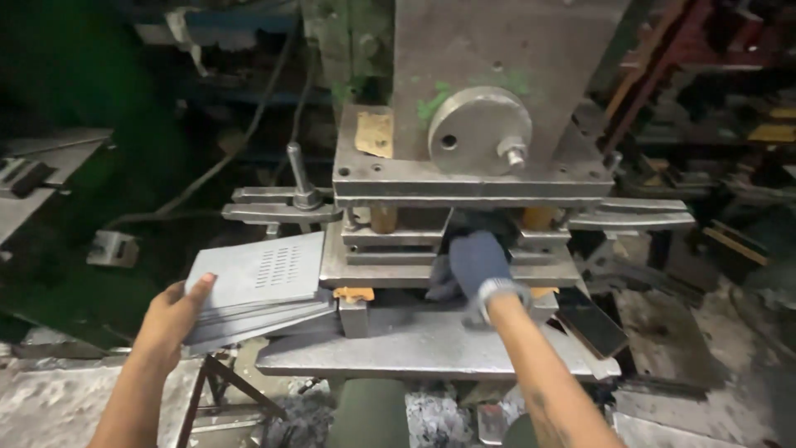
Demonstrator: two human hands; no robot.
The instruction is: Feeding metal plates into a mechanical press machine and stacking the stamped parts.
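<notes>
My left hand (172,319), bare, rests on the near left corner of a stack of grey metal sheets (261,278); the top sheet has rows of small slots punched in it. My right hand (474,265) wears a dark blue glove and reaches into the gap between the lower and upper blocks of a grey metal press (473,178). Its fingers are hidden inside the gap, so I cannot tell what they touch. A round steel disc (479,131) sits on the front of the press head.
A steel bed plate (414,340) lies under the press. A dark flat piece (590,323) lies on its right edge. A lever handle (297,178) stands left of the press. Cables hang at the back left. Metal scrap and clutter fill the right side.
</notes>
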